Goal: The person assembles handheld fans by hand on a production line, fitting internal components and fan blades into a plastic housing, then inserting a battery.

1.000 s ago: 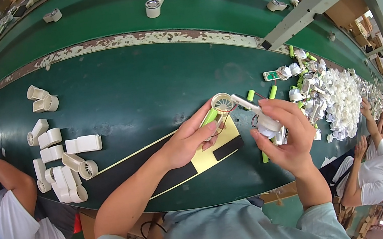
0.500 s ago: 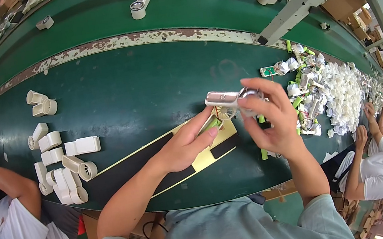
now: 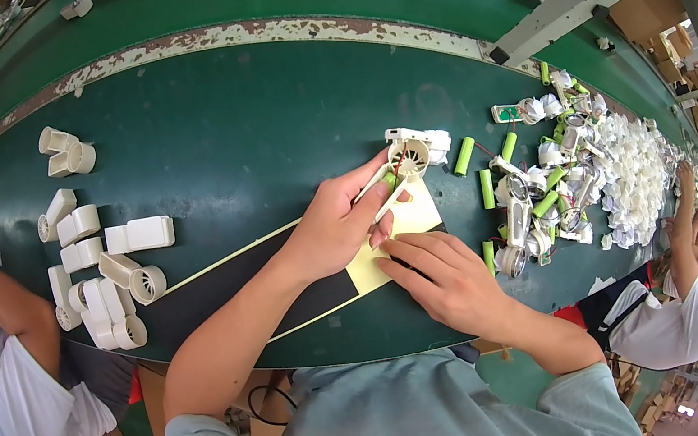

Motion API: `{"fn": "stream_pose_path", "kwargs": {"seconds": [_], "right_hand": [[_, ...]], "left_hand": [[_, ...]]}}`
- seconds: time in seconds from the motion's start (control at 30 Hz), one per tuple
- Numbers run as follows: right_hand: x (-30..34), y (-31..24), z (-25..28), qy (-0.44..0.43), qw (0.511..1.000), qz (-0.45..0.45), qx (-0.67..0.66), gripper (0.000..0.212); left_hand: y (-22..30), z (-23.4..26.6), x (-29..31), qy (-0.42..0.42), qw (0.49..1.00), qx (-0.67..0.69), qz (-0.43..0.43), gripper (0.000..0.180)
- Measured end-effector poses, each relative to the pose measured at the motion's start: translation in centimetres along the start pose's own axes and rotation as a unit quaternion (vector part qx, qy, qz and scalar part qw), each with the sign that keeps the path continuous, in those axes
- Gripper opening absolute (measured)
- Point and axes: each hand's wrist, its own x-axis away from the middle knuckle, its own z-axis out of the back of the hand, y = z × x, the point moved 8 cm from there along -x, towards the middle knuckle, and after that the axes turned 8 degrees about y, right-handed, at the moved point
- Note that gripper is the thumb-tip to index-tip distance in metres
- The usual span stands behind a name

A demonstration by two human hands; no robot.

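My left hand (image 3: 336, 224) grips a white plastic housing (image 3: 416, 149) with a round, spoked, fan-like end. A green battery cell (image 3: 391, 180) and a red wire show inside its split body. Below it, my right hand (image 3: 450, 279) rests palm down on a yellow backing sheet (image 3: 369, 275) that carries black strips (image 3: 308, 305). Its fingers are bent and pressed together by the sheet's yellow part, close to the left fingertips. Whatever they may pinch is hidden.
White housings (image 3: 139, 235) stand grouped on the left of the green table. To the right lie loose green cells (image 3: 464, 157), wired assemblies (image 3: 517, 214) and a heap of white parts (image 3: 628, 165). Beyond a worn ledge (image 3: 247, 33), more units lie on a green belt. Co-workers sit on both sides.
My right hand has left the housing's silvery round end and come down to the yellow sheet. The left hand has turned the housing, so its spoked side now shows. The view has shifted slightly.
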Motion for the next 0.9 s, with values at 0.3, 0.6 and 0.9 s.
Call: {"fn": "stream_pose_path", "kwargs": {"seconds": [0.3,0.6,0.9], "right_hand": [[1.0,1.1,3.8,0.077,0.988,0.062,-0.118,0.034],[-1.6,2.2,4.3,0.120,0.940,-0.164,-0.273,0.030],[-2.6,1.2,0.3,0.086,0.994,-0.047,0.045,0.034]], "left_hand": [[-0.4,0.3,0.5,0.009,0.992,-0.122,-0.027,0.053],[-0.2,0.1,0.4,0.049,0.996,-0.044,-0.059,0.052],[1.2,1.8,0.0,0.038,0.996,-0.047,-0.073,0.042]]}}
